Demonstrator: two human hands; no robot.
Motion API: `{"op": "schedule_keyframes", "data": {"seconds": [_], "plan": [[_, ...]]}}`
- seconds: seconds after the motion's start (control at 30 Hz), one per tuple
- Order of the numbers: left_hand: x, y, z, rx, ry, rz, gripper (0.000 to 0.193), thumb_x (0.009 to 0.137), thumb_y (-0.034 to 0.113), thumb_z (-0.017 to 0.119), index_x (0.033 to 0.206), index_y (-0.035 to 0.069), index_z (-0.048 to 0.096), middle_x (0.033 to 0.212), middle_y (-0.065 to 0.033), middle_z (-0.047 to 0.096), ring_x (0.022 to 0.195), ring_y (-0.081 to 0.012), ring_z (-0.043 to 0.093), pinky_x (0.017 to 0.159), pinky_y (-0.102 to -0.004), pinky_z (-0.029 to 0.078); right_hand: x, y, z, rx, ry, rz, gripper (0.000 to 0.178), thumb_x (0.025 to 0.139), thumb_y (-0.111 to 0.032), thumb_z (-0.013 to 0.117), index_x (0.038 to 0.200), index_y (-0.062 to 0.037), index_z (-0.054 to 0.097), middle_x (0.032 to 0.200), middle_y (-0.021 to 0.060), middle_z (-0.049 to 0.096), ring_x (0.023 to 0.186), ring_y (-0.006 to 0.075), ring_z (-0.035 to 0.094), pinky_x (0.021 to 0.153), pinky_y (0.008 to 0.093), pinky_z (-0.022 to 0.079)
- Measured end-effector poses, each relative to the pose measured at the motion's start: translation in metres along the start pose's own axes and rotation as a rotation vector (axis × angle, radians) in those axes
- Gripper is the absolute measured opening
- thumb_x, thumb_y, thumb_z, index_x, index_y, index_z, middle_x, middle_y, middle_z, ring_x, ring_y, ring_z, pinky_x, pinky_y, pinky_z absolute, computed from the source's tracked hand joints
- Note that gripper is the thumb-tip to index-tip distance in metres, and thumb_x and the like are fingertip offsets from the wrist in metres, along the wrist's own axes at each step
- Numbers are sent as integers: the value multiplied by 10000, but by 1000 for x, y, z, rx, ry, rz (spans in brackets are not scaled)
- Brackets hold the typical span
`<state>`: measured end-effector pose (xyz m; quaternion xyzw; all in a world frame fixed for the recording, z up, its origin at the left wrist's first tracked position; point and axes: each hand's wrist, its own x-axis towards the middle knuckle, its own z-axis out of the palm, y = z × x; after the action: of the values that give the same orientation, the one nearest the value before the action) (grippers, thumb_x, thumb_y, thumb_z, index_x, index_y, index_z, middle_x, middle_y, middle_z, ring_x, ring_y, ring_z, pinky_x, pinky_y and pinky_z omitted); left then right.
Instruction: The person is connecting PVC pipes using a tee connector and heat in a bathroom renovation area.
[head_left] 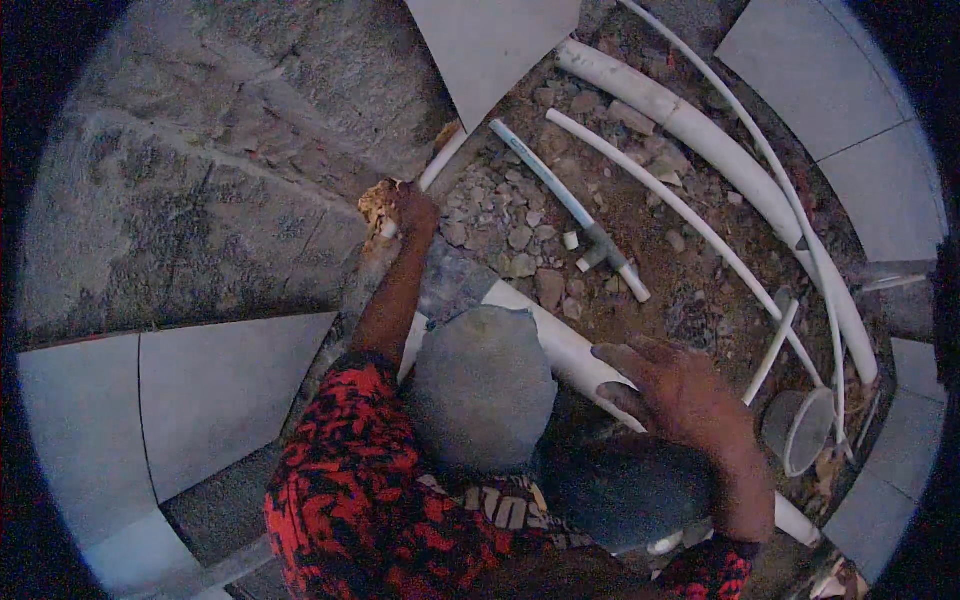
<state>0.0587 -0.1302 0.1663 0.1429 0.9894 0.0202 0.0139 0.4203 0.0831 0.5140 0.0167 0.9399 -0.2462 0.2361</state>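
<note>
The fingers of the left hand [412, 208] are being kept curled shut around the lower end of a thin white pipe [440, 160], just above the centre of the frame; a clump of tan, fibrous material [378, 203] is being pressed against the same spot, so whether it is also being gripped cannot be told. The pipe's long axis is running up and to the right from those fingers, toward the corner of a pale tile [490, 45] at the top.

The right hand [680, 385] is being held open at right of centre, fingers spread and pointing left, palm down, hovering over or resting on a thick white pipe [565, 345] that is slanting from centre to lower right; contact cannot be confirmed. The left hand is plainly the nearer one to the thin pipe.

Further out, a slim pipe with a tee fitting [600, 245] is lying on rubble and soil [500, 215], and long pipes [720, 150] are curving along the right.
</note>
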Motion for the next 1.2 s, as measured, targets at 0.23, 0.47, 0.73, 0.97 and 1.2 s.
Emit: {"op": "schedule_keyframes", "data": {"seconds": [0.23,0.47,0.73,0.97,1.2], "plan": [[14,3,48,-11,116,-87,422,794,162,542,1182,18,459,1140,-152,460,1054,-317,497,839,-480,418,-1,7,4,-28,24,6,389,857,-361,537,1187,-156,520,936,171,606,891,365,588,778,457,474],[43,-122,43,884,254,-166,341,831,124,480,1130,-39,494,1076,-220,527,1045,-311,517,839,-454,427,-1,-19,-6,49,108,-171,389,849,-339,558,1182,-143,525,979,164,599,899,357,588,782,449,478],[-2,12,-12,-445,-58,-119,432,795,111,532,1201,-10,448,1130,-229,491,1104,-373,444,930,-446,358,-3,11,4,23,68,-46,399,842,-341,568,1186,-145,525,995,163,596,915,351,585,794,444,478],[8,-18,30,-63,346,-15,469,770,167,598,1187,-3,471,1086,-210,531,1026,-373,504,863,-495,393,-7,7,0,31,104,-91,431,837,-331,572,1220,-151,493,1054,171,577,937,355,577,804,443,476],[2,-3,12,-186,130,-3,470,786,196,617,1195,20,468,1083,-210,536,985,-370,531,825,-489,411,-10,16,5,-37,143,-121,435,839,-334,568,1231,-161,489,1178,170,537,987,358,567,820,455,470]]}}
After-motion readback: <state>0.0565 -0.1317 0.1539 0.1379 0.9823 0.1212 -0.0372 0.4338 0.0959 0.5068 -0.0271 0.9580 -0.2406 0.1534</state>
